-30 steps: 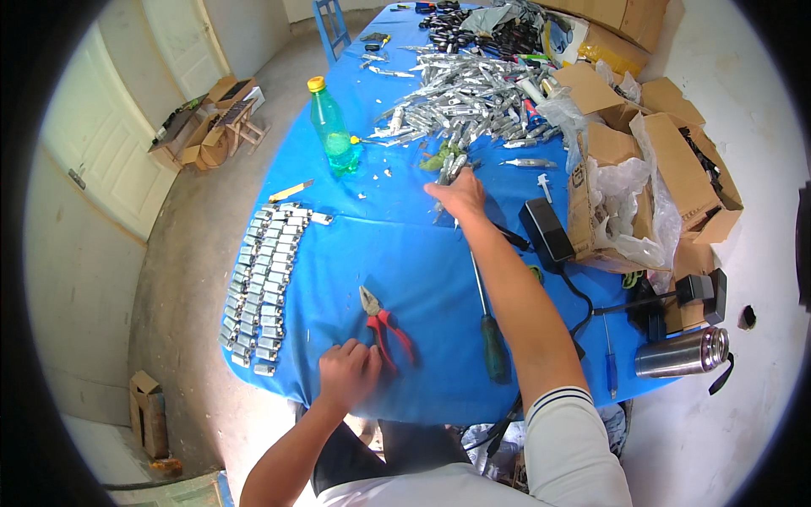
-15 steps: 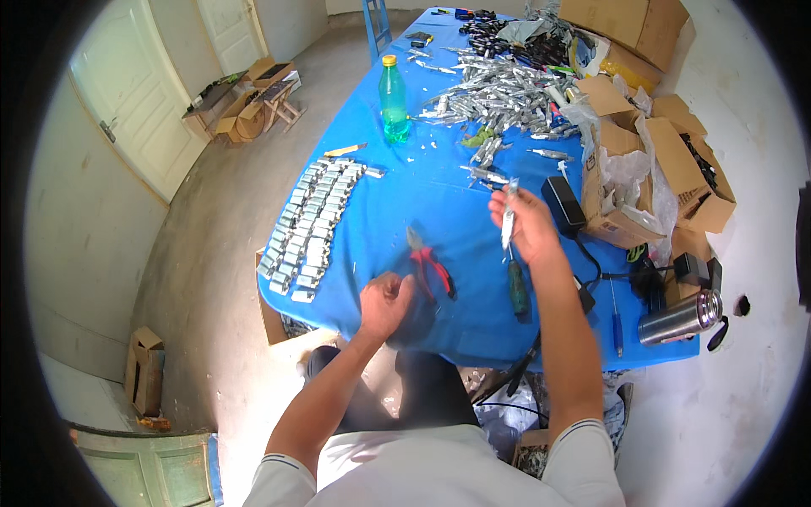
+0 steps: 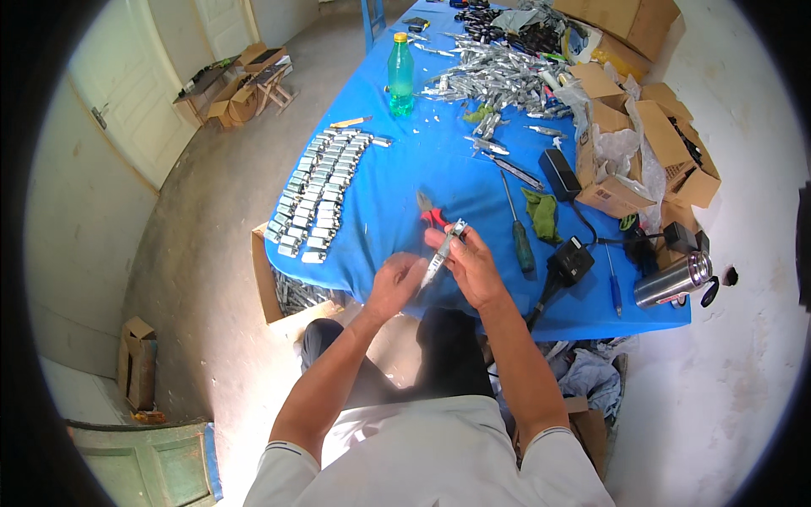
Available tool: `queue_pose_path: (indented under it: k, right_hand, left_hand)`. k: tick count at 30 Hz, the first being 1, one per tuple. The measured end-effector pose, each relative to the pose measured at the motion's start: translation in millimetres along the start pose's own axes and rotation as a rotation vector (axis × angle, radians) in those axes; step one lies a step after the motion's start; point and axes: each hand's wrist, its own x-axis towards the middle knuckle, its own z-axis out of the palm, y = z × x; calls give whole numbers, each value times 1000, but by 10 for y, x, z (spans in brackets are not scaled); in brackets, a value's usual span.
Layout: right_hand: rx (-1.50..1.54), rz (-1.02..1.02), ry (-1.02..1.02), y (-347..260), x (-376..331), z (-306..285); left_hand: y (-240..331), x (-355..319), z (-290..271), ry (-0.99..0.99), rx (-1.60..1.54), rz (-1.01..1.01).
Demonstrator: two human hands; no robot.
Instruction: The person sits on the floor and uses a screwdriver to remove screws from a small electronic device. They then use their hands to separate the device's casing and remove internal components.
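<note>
My right hand (image 3: 475,272) grips a slim silver-white device (image 3: 438,260), held tilted over the table's near edge. Beside its lower end is my left hand (image 3: 394,287), fingers curled in; whether they touch the device or hold something is hidden. Just beyond the hands lie red-handled pliers (image 3: 429,209), partly covered by my right fingers. A green-handled screwdriver (image 3: 522,245) rests to the right, next to a green cloth (image 3: 541,215). Small silver-and-black modules (image 3: 311,196) stand in rows at the left. Farther off is a heap of similar slim silver pieces (image 3: 498,84).
A green bottle (image 3: 400,80) stands upright on the blue-covered table (image 3: 384,198). At right are black power adapters (image 3: 571,262) with cables, a blue screwdriver (image 3: 615,291), a steel flask (image 3: 673,281) and open cardboard boxes (image 3: 612,196). Another box (image 3: 269,283) sits below the left edge.
My right hand has come left and nearer with the slim device, meeting my left hand. The green cloth and a black adapter, hidden by my arm before, now show. The view has shifted slightly.
</note>
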Motion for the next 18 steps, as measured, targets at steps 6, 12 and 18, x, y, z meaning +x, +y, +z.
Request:
queue_pose_path:
  k: [6,12,18]
  right_hand:
    - [0,-10,-19,23,13,-21]
    - [101,11,-50,112,41,-22]
    - [14,56,-21,120,74,-290]
  left_hand:
    - [66,-7,-20,-50,78,32]
    - [105,3,-11,-51,313,182]
    - [117,-68,50,1,358,157]
